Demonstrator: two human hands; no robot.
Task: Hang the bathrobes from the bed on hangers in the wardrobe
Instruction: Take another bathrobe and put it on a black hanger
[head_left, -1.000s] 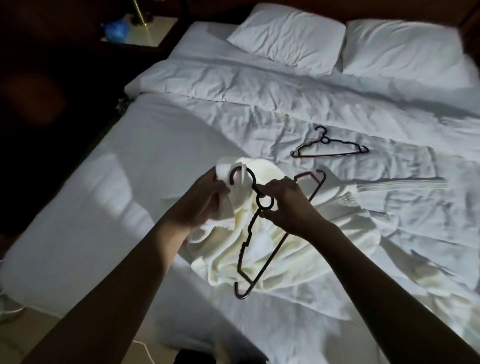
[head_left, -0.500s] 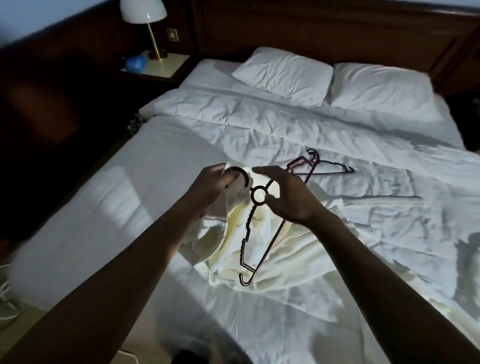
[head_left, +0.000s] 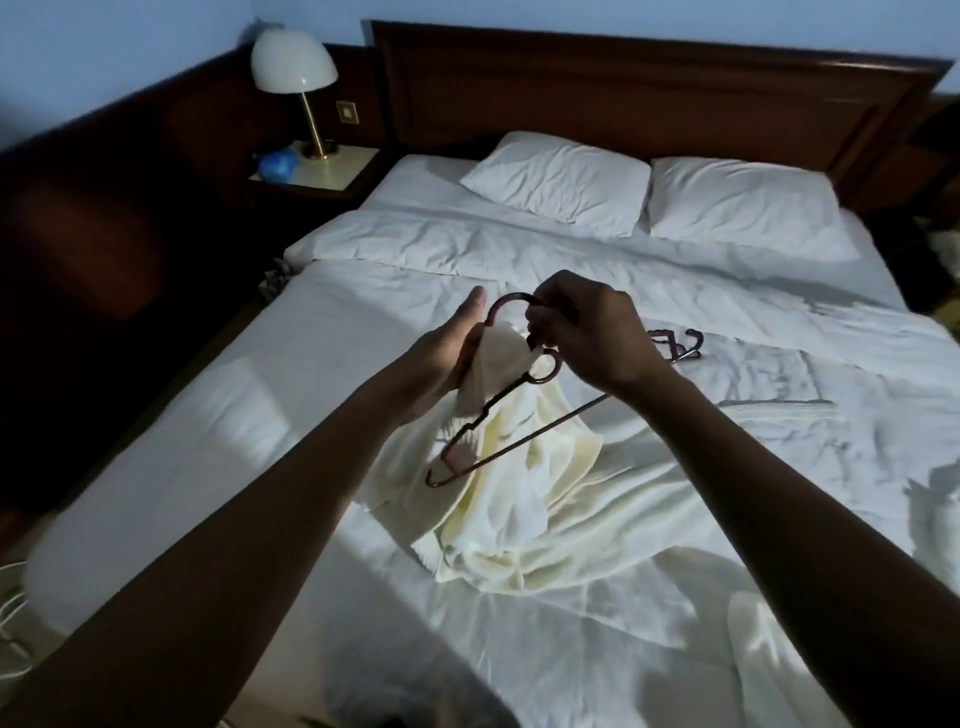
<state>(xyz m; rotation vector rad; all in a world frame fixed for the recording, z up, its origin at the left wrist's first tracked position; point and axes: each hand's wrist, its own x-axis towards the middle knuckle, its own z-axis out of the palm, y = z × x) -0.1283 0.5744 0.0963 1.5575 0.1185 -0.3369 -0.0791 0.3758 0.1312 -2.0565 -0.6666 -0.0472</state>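
A cream bathrobe (head_left: 514, 499) is partly lifted off the white bed (head_left: 208, 415), its lower folds still on the sheet. My left hand (head_left: 447, 353) holds the robe's upper part, thumb pointing up. A dark red hanger (head_left: 498, 410) slants over the robe. My right hand (head_left: 587, 338) grips the hanger at its neck, just under the hook. A second dark hanger (head_left: 680, 345) lies on the bed behind my right hand, partly hidden. More pale robe cloth (head_left: 769, 654) lies at the bed's lower right. No wardrobe is in view.
Two pillows (head_left: 561, 179) lie against a dark wooden headboard (head_left: 649, 88). A lamp (head_left: 296, 78) and a blue object (head_left: 278, 163) stand on the nightstand at the left. Dark wood panelling runs along the left wall. White cords (head_left: 10, 613) lie on the floor at the lower left.
Both hands have risen with the robe and hanger. The hanger has swung from near upright to a flatter slant. My view has tilted up, showing the headboard and lamp.
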